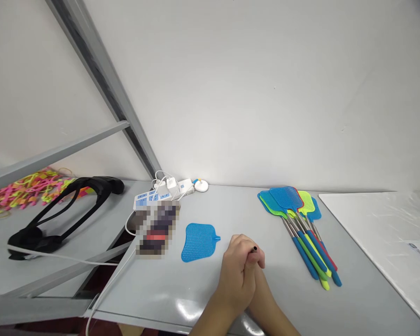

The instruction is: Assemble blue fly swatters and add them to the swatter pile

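My left hand (235,273) is closed, its thumb pressed up against a thin rod whose dark round end (254,249) pokes out at the top. The rest of that rod is hidden in my hands. Behind and under it is my right hand (260,270), pressed against the left and mostly covered; its fingers seem curled. To the left of both hands, a loose blue fly swatter head (199,241) with a short socket lies flat on the table, apart from them. A pile of fly swatters (301,228) with blue, green, yellow and red handles lies to the right.
At the back left are a power strip (150,199) with white chargers and cables, and a blurred-out item (157,231). A black curved frame (66,214) and colourful cords (31,189) lie beyond a metal post (126,109). A white wrapped panel (381,224) covers the right side.
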{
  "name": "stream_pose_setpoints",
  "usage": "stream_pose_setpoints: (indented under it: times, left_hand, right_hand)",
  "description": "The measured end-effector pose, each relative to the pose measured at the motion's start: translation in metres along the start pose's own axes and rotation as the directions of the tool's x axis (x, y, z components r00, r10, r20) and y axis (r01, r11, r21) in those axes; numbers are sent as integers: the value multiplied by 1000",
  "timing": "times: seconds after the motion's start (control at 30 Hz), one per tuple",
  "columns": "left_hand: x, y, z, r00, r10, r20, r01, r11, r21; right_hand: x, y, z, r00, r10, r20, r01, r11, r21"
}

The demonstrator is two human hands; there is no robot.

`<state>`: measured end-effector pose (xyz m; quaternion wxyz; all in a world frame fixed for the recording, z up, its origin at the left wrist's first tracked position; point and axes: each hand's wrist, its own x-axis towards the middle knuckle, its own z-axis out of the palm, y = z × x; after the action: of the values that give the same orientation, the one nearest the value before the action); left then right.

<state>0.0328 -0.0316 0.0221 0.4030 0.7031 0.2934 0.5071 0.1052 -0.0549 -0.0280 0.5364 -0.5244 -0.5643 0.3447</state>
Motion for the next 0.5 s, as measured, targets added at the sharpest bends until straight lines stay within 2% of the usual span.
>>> stream_pose_setpoints:
  times: [0.27,0.5]
  left_hand:
    - [-6,-7,6,993,104,-49,-102,994,48]
    - [-7,-11,6,993,92,-74,-85,992,92]
  right_hand:
    - [4,8,7,1000,-13,-25,13,1000,-24]
    - [-1,14,3,999,11,31,-10,999,-45]
